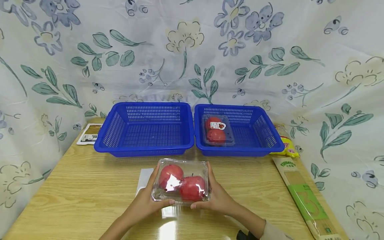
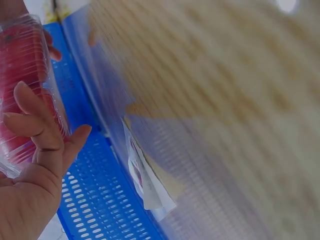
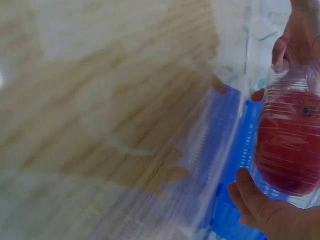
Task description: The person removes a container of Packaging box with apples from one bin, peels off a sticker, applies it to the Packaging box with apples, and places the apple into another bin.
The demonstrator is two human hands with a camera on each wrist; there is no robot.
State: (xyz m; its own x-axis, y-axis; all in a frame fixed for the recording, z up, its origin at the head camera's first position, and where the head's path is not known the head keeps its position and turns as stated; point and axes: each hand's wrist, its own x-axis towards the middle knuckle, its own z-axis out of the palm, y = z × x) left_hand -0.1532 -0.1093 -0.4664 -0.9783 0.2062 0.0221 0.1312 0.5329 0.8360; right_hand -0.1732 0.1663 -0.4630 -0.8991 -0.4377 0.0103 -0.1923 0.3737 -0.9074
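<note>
Because the clear box (image 1: 181, 181) is wide and smooth, the left grip (image 1: 147, 198) and the right grip (image 1: 218, 198) seem to share its weight from opposite ends; in the head view both are clamped on it, thumbs along the near edge, fingers up the sides, probably so it stays steady. It is held near the middle of the worktop (image 1: 90, 186), on the near side of the left basket (image 1: 144, 148) and right basket (image 1: 240, 150), with two red apples (image 1: 193, 188) showing through the lid. A labelled fruit box (image 1: 217, 130) sits at the left of the right basket, leaving room beside it. A noodle packet (image 1: 310, 200) lies at the far right, perhaps to free the middle. From the left wrist, bent fingers (image 2: 47, 140) meet the box's side, apparently bracing it rather than pressing the plastic hard. From the right wrist, the fingertips (image 3: 243, 176) lie by the near end; whether they touch there cannot be told.
</note>
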